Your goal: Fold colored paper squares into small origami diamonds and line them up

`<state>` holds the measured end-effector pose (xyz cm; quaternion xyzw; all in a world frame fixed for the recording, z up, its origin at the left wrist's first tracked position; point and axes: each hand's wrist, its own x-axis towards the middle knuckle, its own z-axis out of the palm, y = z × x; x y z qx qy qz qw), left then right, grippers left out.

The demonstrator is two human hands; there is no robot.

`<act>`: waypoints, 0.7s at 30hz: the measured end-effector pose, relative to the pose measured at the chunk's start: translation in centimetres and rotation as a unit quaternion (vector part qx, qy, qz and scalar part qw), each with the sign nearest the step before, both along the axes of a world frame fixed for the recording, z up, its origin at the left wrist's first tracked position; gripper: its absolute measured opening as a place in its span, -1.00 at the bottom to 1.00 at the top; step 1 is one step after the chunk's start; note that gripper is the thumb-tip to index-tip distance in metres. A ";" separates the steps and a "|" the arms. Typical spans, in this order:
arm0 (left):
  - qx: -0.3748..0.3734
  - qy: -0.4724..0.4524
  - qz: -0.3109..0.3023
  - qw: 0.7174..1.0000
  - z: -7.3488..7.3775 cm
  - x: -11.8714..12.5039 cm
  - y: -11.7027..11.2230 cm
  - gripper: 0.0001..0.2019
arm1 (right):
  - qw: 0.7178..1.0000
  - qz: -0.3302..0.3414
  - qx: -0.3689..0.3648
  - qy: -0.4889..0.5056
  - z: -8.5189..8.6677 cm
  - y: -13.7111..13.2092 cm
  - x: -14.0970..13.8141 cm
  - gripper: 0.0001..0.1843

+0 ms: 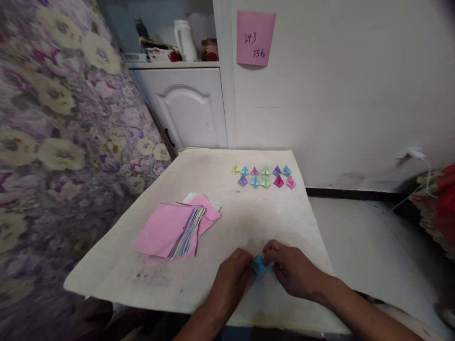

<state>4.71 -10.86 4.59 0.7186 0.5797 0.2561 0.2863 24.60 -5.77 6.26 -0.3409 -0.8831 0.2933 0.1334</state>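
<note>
Both of my hands meet near the front edge of a white table (234, 222). Between them lies a small blue folded paper piece (260, 265). My left hand (231, 279) pinches its left side with curled fingers. Gripping its right side, my right hand (293, 270) also has bent fingers. To the left lies a stack of coloured paper sheets (177, 227), pink on top. Two rows of several small folded paper shapes (265, 176) in yellow, blue, pink, green and purple sit at the table's far right.
A flowered fabric surface (53, 142) rises along the left. Behind the table is a white cabinet door (186, 109) with a jug (185, 40) and jars on its shelf. A pink note (255, 38) hangs on the wall. A white cable (415, 189) runs at right.
</note>
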 end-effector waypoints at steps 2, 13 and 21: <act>-0.014 -0.003 0.025 1.000 0.0 -0.1 0.0 -0.80 | 0.999 -0.040 0.005 0.010 0.3 0.1 -0.2 -0.65; -0.062 0.077 0.057 0.993 -0.5 0.1 0.0 -0.90 | 0.987 -0.089 0.084 -0.108 -0.5 -0.6 -3.4 -0.92; -0.066 0.092 0.057 0.992 -0.8 0.1 0.3 -0.89 | 0.977 -0.064 0.124 -0.160 -1.1 -0.8 -4.3 -0.84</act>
